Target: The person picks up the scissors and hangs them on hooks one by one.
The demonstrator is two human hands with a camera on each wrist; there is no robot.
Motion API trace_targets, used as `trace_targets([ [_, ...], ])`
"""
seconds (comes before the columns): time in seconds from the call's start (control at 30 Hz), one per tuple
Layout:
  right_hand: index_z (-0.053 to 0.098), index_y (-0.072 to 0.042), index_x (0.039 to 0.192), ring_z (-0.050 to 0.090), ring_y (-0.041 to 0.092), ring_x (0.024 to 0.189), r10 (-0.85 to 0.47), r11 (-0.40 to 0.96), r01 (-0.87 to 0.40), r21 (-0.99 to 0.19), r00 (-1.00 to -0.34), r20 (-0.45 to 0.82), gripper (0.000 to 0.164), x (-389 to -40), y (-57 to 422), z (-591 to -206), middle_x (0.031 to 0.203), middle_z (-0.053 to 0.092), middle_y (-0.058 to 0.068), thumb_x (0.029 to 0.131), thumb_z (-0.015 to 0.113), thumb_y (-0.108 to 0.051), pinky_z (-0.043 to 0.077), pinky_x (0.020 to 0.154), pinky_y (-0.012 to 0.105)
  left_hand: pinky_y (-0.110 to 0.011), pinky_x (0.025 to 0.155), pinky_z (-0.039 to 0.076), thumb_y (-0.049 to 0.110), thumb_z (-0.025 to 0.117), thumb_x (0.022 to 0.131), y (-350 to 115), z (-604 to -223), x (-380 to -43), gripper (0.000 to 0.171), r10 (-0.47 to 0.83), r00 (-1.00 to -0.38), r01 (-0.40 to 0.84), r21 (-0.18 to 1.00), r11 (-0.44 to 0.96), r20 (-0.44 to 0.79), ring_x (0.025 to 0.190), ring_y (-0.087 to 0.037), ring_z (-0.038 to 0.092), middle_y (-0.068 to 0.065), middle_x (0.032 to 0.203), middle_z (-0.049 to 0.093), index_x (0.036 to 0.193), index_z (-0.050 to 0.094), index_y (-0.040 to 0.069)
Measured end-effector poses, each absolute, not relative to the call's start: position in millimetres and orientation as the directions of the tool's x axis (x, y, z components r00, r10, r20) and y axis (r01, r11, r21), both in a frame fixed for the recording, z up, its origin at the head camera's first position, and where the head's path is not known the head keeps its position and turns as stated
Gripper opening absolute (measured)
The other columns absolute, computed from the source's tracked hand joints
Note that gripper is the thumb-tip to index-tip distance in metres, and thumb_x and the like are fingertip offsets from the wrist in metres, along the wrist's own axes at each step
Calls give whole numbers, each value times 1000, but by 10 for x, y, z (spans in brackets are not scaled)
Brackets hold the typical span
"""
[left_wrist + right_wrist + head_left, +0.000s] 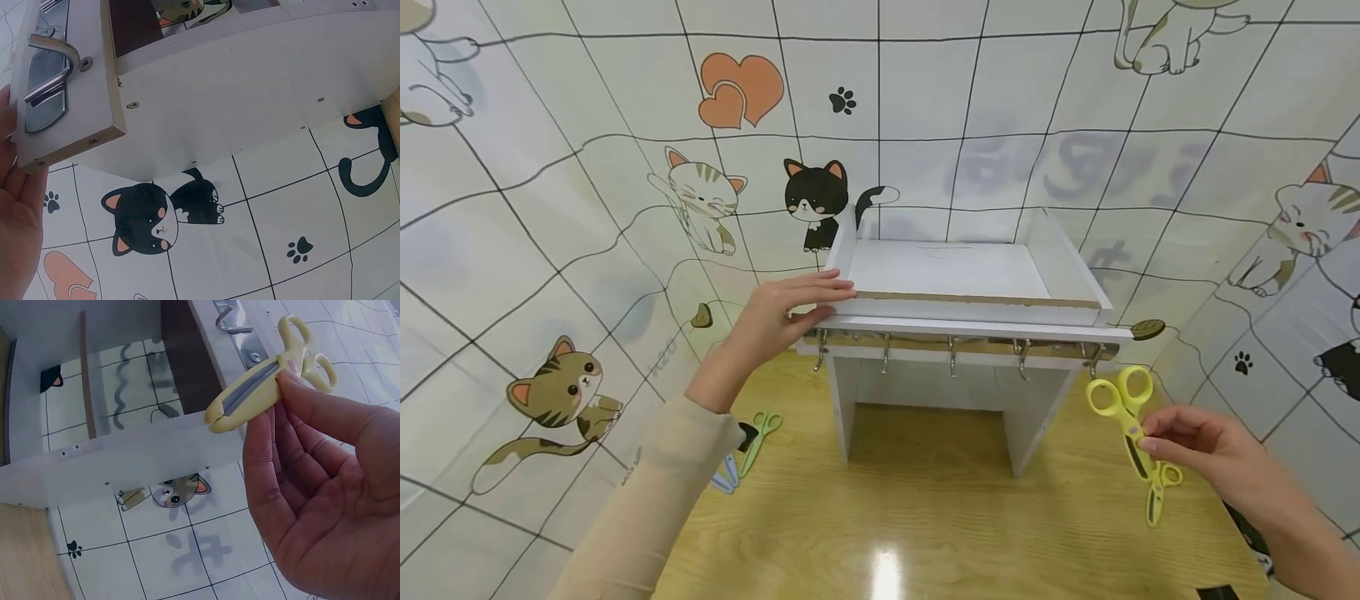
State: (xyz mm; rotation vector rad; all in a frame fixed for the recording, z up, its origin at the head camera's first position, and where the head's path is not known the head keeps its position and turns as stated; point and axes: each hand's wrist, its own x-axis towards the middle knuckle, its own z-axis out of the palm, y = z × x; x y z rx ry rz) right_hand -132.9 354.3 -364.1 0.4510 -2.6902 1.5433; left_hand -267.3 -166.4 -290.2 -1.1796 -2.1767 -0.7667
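A white wooden shelf stand (973, 310) has a tray-like top and several metal hooks (952, 357) along its front edge. On its front left corner rests my left hand (775, 321), fingers laid out straight; the left wrist view shows this hand (22, 206) against the board's end, beside a hook (59, 65). My right hand (1217, 454) pinches yellow scissors (1126, 412) between thumb and fingers, handles up, near the stand's right end. In the right wrist view the scissors' (250, 394) blades sit in a yellow cover. Partly behind them, a second yellow pair (1157, 500) lies on the table.
Green scissors (762, 437) and a blue-handled item (726, 477) lie left of the stand on the wooden table (820, 533). A black object (1217, 592) shows at the table's front right. Cat-printed sheeting (925, 83) surrounds the table behind and at both sides.
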Motion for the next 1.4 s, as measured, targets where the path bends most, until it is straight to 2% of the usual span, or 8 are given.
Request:
trace_targets([
  [0.1, 64, -4, 103, 63, 6, 75, -297, 406, -288, -867, -939, 173, 19, -1349, 3518, -3662, 89, 68, -9, 95, 56, 10, 53, 66, 19, -41, 108, 49, -1, 74, 86, -1658, -2894, -2677, 38, 556, -469, 863, 221, 455, 686, 126, -26, 63, -6, 126, 71, 122, 73, 11],
  [0.2, 65, -5, 103, 63, 4, 75, -301, 404, -303, -863, -935, 187, 19, -1361, 3478, -3685, 89, 69, -10, 94, 57, 10, 53, 65, 20, -41, 108, 49, -1, 74, 87, -1657, -2897, -2672, 38, 555, -481, 856, 228, 464, 679, 126, -25, 63, -5, 126, 71, 122, 73, 12],
  [0.43, 67, -7, 100, 65, 1, 74, -263, 432, -311, -846, -941, 211, 20, -1400, 3393, -3737, 88, 69, -13, 93, 59, 10, 53, 62, 19, -41, 108, 49, -2, 74, 86, -1660, -2889, -2655, 38, 550, -484, 855, 233, 464, 681, 127, -26, 62, -5, 126, 71, 122, 73, 12],
  [0.67, 67, -5, 100, 64, 4, 74, -242, 437, -271, -858, -954, 178, 15, -1428, 3352, -3780, 89, 69, -10, 94, 61, 7, 54, 64, 20, -41, 108, 49, -3, 74, 86, -1670, -2903, -2649, 39, 553, -477, 858, 228, 460, 683, 127, -26, 62, -5, 126, 72, 122, 73, 12],
  [0.93, 66, -3, 101, 65, 6, 74, -210, 491, -244, -837, -965, 158, 8, -1478, 3335, -3814, 89, 68, -12, 95, 61, 2, 54, 66, 19, -40, 108, 49, -2, 74, 86, -1665, -2912, -2663, 39, 544, -483, 857, 245, 453, 686, 127, -26, 62, -5, 126, 71, 122, 73, 12],
  [1.4, 67, -2, 99, 66, 3, 75, -192, 402, -267, -876, -960, 204, 10, -1567, 3365, -4035, 89, 69, -14, 95, 61, 5, 56, 68, 17, -41, 106, 50, -2, 74, 86, -1664, -2914, -2670, 38, 547, -476, 859, 233, 455, 689, 126, -26, 63, -5, 126, 71, 122, 73, 11],
])
